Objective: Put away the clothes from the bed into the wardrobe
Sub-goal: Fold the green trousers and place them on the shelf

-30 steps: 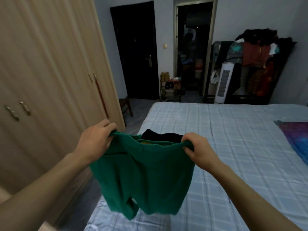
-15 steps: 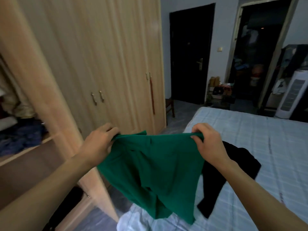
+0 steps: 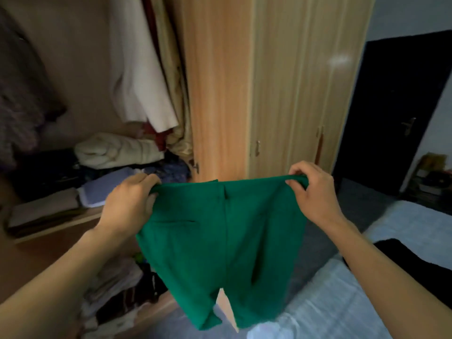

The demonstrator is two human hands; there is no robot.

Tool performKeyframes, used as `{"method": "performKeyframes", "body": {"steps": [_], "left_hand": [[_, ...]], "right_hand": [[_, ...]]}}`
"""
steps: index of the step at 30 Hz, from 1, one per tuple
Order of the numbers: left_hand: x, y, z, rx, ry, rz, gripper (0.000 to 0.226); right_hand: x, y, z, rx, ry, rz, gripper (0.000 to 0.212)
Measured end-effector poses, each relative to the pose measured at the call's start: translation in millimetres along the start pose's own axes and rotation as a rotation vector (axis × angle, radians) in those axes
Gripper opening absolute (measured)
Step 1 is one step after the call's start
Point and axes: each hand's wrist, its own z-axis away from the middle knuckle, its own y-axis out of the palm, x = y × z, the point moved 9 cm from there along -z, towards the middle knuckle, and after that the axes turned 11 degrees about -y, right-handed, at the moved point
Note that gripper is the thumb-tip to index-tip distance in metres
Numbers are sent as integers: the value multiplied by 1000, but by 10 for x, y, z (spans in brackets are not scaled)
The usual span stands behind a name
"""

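Green shorts (image 3: 220, 241) hang btwn left hand (image 3: 129, 204) & right hand (image 3: 313, 192), both pinching waistband.

Walls: pale grey plaster (image 3: 406, 15) is seen at upper right.
Door: a dark door (image 3: 391, 113) with a metal handle (image 3: 409, 124) is set in that wall.
Floor: grey flooring (image 3: 354, 204) is seen below the door.
Clutter: small blurred items (image 3: 433, 177) are stacked at the far right edge.
Light: dim, cool; a glare patch (image 3: 338, 60) is noted on glossy wood panelling.
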Motion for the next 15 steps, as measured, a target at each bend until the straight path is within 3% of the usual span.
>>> {"method": "performKeyframes", "body": {"steps": [9,15], "left_hand": [[1109,-466,434,98,-125,207,21],[1259,-343,459,372,-349,709,10]], "right_hand": [[281,1165,-248,127,187,-334,16],[194,1512,-177,357,329,-714,20]]}}
